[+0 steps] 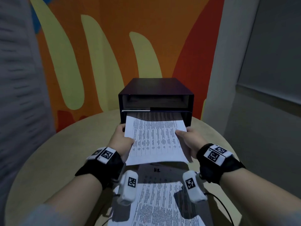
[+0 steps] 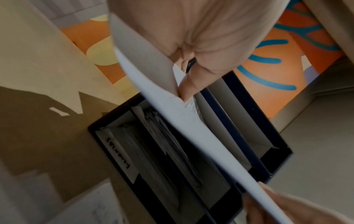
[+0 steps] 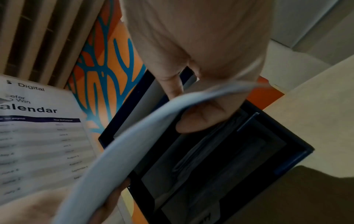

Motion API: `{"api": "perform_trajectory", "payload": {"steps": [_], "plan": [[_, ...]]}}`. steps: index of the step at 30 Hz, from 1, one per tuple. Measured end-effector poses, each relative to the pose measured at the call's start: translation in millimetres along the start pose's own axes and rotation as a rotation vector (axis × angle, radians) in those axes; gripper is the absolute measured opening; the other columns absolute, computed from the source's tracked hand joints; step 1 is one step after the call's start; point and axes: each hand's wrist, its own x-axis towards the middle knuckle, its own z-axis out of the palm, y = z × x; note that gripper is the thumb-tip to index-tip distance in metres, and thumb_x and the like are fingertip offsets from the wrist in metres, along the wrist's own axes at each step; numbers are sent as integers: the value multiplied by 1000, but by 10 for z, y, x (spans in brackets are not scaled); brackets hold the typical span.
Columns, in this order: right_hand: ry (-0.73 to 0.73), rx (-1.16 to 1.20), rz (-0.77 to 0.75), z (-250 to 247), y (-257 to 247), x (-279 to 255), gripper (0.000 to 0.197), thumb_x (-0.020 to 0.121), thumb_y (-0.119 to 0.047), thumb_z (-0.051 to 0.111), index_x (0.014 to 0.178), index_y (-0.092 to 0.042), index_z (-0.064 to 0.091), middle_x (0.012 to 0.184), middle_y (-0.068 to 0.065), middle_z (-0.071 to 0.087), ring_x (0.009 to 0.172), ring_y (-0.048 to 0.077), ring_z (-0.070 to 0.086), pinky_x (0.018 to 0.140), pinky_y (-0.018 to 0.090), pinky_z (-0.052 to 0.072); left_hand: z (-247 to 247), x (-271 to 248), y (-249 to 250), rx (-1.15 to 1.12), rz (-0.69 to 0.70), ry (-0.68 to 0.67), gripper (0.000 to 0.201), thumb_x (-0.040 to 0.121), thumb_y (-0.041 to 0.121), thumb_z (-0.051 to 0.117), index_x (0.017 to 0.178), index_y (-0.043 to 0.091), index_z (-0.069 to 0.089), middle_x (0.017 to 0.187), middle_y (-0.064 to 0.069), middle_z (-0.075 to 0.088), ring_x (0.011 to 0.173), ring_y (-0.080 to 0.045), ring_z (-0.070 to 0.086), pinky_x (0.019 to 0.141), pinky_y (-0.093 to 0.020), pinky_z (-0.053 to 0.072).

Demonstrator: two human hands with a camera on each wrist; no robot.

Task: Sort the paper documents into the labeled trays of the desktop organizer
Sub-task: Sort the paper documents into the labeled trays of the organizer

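A dark desktop organizer (image 1: 155, 88) with stacked open trays stands at the far side of the round table. A white printed sheet (image 1: 154, 141) hangs in front of its lower tray, its far edge at the tray mouth. My left hand (image 1: 121, 138) pinches the sheet's left edge, thumb on top. My right hand (image 1: 189, 138) pinches its right edge. In the left wrist view the sheet (image 2: 193, 128) crosses in front of the organizer (image 2: 254, 121), where papers lie in a tray with a handwritten label (image 2: 117, 153). The right wrist view shows the sheet (image 3: 134, 144) curved before the organizer (image 3: 277, 151).
More printed documents (image 1: 156, 201) lie on the beige table (image 1: 57, 160) under my wrists. A calendar page (image 3: 38, 136) shows in the right wrist view. An orange and yellow wall stands behind the organizer, and a grey wall to the right.
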Motion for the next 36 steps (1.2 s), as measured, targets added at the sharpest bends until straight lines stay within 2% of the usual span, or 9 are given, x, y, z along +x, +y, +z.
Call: {"api": "perform_trajectory", "payload": {"steps": [2, 5, 9, 13, 17, 21, 24, 28, 36], "plan": [[4, -30, 23, -1, 3, 28, 12, 93, -9, 56, 102, -2, 57, 96, 23, 68, 83, 36, 68, 72, 41, 57, 43, 94, 56, 53, 22, 55, 58, 90, -5, 56, 140, 15, 34, 123, -7, 58, 103, -27, 61, 95, -49, 51], [50, 20, 42, -11, 8, 51, 11, 90, -2, 53, 101, -3, 56, 107, 31, 65, 94, 47, 65, 78, 56, 56, 118, 119, 130, 206, 90, 118, 61, 93, 9, 57, 146, 15, 29, 139, -7, 47, 118, -27, 52, 103, -45, 45], [142, 61, 10, -26, 24, 111, 10, 92, -2, 58, 93, -11, 53, 86, 14, 66, 71, 27, 63, 49, 28, 47, 259, -143, 237, 784, 450, 113, 63, 90, 53, 56, 144, 24, 40, 159, -1, 22, 147, -22, 18, 120, -45, 14], [197, -18, -66, 0, 62, 218, 11, 82, -10, 71, 86, -15, 62, 89, 11, 73, 83, 31, 70, 79, 51, 58, 355, -259, 210, 1049, 505, -150, 66, 86, 61, 56, 143, 33, 41, 161, 9, 17, 150, -14, 2, 118, -50, -7], [195, -95, -160, 3, 54, 270, 16, 76, -22, 75, 88, -19, 65, 90, 7, 73, 86, 29, 70, 82, 52, 56, 352, -139, 99, 909, 508, -132, 34, 94, 39, 58, 127, 29, 58, 154, 8, 35, 147, -12, 17, 121, -45, 3], [148, -524, -238, 1, -66, 59, 71, 81, -32, 72, 141, -11, 42, 136, 10, 51, 122, 28, 53, 102, 43, 45, 353, -10, 82, 770, 561, -27, 26, 95, 31, 59, 117, 22, 68, 134, 7, 58, 128, -12, 47, 114, -32, 29], [181, -926, -457, 52, -108, -155, 51, 88, -32, 65, 136, -20, 51, 140, 5, 38, 131, 25, 35, 109, 36, 32, 404, 61, 140, 714, 622, 64, 15, 91, 25, 64, 101, 18, 72, 111, 7, 67, 106, -13, 58, 100, -28, 42], [186, -1033, -756, 147, -80, -263, 26, 83, -15, 64, 107, -22, 70, 130, 0, 50, 125, 24, 38, 101, 38, 32, 495, 138, 244, 678, 639, 178, 6, 87, 24, 69, 86, 18, 68, 92, 6, 63, 85, -13, 59, 77, -28, 48], [32, -1107, -675, 268, -160, 39, 48, 88, -6, 49, 135, -13, 54, 145, 2, 46, 133, 23, 34, 111, 35, 30, 642, 344, 281, 766, 735, 207, 5, 88, 18, 62, 91, 21, 64, 84, 4, 68, 76, -24, 63, 67, -37, 51]]}}
